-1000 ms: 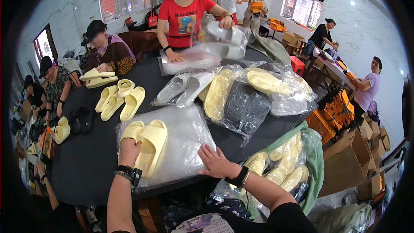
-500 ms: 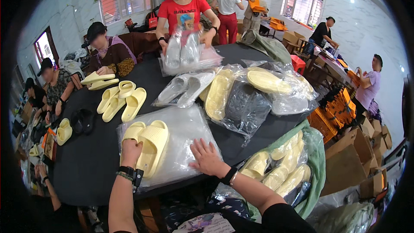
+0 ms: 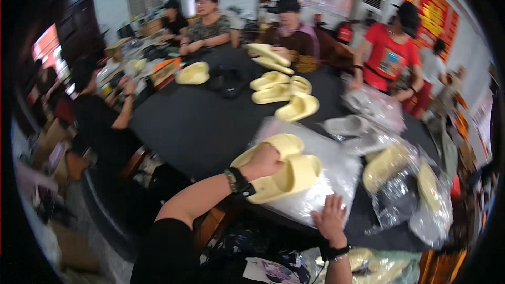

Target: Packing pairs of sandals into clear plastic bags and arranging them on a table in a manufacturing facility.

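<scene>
- View has swung since the earlier pic: the yellow slipper pair (image 3: 281, 171) and clear plastic bag (image 3: 321, 179) sat low-left before, now they're mid-right. Hands kept their spots.
- Left hand (image 3: 263, 162) grips the pair by the heel end, fingers curled on it.
- Pair lies on top of the bag, on the black table (image 3: 194, 126).
- Right hand (image 3: 330, 221) is flat and open, pressing the bag's near edge at 5 o'clock from the pair. Holds nothing.
- More yellow slippers (image 3: 286, 97) at 12 o'clock, well apart.
- Grey slipper (image 3: 347, 125) at 1 o'clock, near the bag.
- Person in red top (image 3: 389, 55) far at 1 o'clock.
</scene>
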The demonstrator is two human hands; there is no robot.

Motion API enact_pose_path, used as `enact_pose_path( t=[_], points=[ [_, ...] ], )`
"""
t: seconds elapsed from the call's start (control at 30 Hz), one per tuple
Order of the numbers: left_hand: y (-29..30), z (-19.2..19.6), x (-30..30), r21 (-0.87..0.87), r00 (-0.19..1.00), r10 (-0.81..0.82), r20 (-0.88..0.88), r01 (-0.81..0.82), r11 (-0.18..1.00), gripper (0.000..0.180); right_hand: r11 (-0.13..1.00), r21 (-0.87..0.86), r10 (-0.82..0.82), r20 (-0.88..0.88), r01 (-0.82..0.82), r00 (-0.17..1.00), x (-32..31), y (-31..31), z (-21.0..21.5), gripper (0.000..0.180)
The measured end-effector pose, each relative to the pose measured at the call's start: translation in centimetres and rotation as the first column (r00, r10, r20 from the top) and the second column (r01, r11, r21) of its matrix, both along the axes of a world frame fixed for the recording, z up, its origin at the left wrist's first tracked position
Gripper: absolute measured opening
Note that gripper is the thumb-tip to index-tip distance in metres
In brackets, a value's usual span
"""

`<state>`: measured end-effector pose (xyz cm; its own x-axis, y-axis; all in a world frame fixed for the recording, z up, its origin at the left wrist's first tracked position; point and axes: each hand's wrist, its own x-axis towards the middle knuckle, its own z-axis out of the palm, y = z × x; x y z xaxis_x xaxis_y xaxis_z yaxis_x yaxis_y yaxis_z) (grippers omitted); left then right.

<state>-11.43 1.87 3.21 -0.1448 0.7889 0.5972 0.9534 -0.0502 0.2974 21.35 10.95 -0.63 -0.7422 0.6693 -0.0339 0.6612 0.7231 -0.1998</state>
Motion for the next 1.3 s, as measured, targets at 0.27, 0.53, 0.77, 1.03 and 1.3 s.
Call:
enact_pose_path(
  t=[0.27, 0.53, 0.77, 1.03, 1.3],
  points=[
    [-7.5, 8.4, -8.5, -0.294, 0.937, 0.336, 0.101, -0.294, 0.909, 0.029, 0.999, -0.028, 0.027, 0.018, -0.027, 0.999, -0.9, -0.7, 0.2, 0.086],
    [-12.6, 14.4, -27.0, 0.017, 0.747, 0.650, -0.142, -0.654, 0.756, 0.040, 0.996, 0.041, 0.083, -0.074, -0.080, 0.994, -1.6, -0.8, 0.0, 0.082],
    [-5.5, 7.0, -1.7, -0.229, 0.984, 0.152, -0.088, -0.169, 0.959, 0.052, 0.995, 0.097, 0.042, -0.049, -0.037, 0.998, -1.0, -0.3, -0.7, 0.083],
    [-2.8, -1.7, 9.8, -0.397, 1.000, -0.013, -0.017, 0.005, 0.918, 0.060, 0.998, 0.052, 0.041, -0.008, -0.040, 0.999, -0.3, -0.2, -0.7, 0.085],
    [-3.3, -3.3, 9.4, -0.310, 0.987, 0.037, -0.154, -0.084, 0.947, 0.060, 0.941, -0.217, 0.223, -0.179, -0.260, 0.958, -3.0, 8.8, 8.2, 0.057]
  ],
)
